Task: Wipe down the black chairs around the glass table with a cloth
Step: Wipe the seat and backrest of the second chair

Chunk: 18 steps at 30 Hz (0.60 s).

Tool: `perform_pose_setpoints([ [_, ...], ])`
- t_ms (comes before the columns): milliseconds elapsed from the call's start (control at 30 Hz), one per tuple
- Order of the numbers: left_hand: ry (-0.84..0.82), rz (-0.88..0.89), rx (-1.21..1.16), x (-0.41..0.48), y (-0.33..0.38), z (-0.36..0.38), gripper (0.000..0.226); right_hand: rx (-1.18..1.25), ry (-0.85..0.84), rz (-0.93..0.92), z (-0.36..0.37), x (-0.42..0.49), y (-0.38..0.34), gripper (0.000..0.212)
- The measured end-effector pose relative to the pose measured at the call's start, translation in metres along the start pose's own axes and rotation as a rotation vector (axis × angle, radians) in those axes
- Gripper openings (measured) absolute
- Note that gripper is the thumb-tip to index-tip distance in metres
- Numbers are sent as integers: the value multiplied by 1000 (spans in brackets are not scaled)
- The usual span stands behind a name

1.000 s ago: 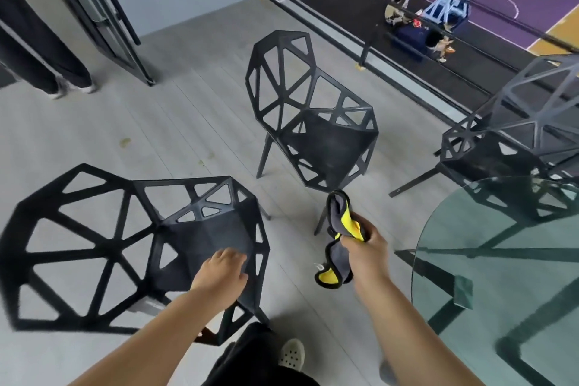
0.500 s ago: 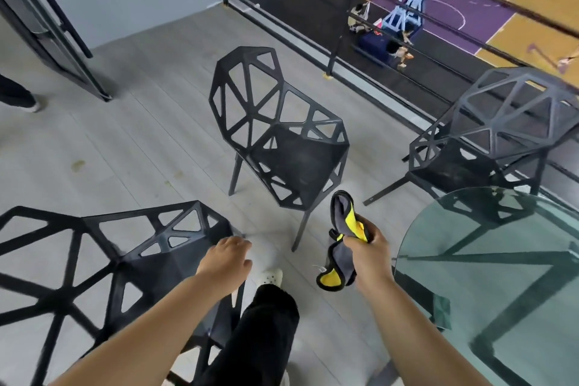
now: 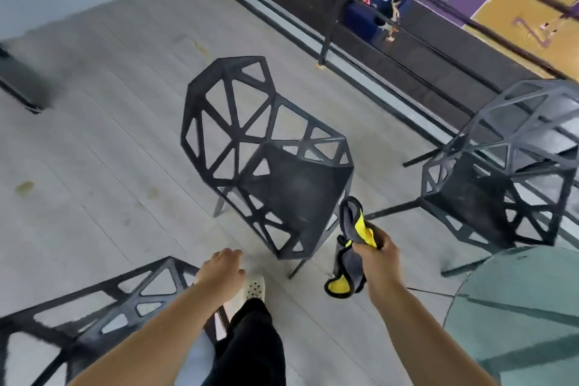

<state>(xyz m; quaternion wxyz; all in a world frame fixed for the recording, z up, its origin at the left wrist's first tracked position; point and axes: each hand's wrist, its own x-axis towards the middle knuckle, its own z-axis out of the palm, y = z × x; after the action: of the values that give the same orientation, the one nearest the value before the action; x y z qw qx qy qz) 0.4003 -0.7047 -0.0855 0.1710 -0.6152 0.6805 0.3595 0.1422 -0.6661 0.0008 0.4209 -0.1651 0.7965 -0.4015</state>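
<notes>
Three black lattice chairs stand on the grey floor. The middle chair (image 3: 282,178) is straight ahead of me, its seat facing me. A second chair (image 3: 94,316) is at the lower left, and a third chair (image 3: 507,185) stands at the right by the glass table (image 3: 517,316). My right hand (image 3: 380,260) grips a bunched grey and yellow cloth (image 3: 351,247) just in front of the middle chair's seat edge. My left hand (image 3: 221,269) hovers with loosely curled fingers above the corner of the lower-left chair and holds nothing.
A black railing (image 3: 329,25) runs along the far side, with a sports court below it. A dark metal base (image 3: 18,84) stands at the far left. My leg and white shoe (image 3: 254,287) are between the two nearer chairs.
My left hand has lifted off the lower-left chair. I have stepped toward the middle chair, which now looms larger and closer. The cloth stays in my right hand.
</notes>
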Motion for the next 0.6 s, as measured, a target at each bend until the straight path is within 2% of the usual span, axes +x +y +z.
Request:
perform_pose_setpoints([
  [200,8,-107,32,90,-2,-40,40,-66,-15,53,56,79,-25,43],
  [300,-38,-206,-35,125,4,-43,43,-100,-33,71,75,117,-26,47],
  [400,-49,-373,-301,162,14,-39,47,-142,-56,89,89,155,-21,49],
  [500,44,-618,-640,202,23,-31,39,-153,-84,101,103,191,-10,47],
  [600,144,-826,-741,232,28,-24,32,-175,-122,134,117,223,4,48],
])
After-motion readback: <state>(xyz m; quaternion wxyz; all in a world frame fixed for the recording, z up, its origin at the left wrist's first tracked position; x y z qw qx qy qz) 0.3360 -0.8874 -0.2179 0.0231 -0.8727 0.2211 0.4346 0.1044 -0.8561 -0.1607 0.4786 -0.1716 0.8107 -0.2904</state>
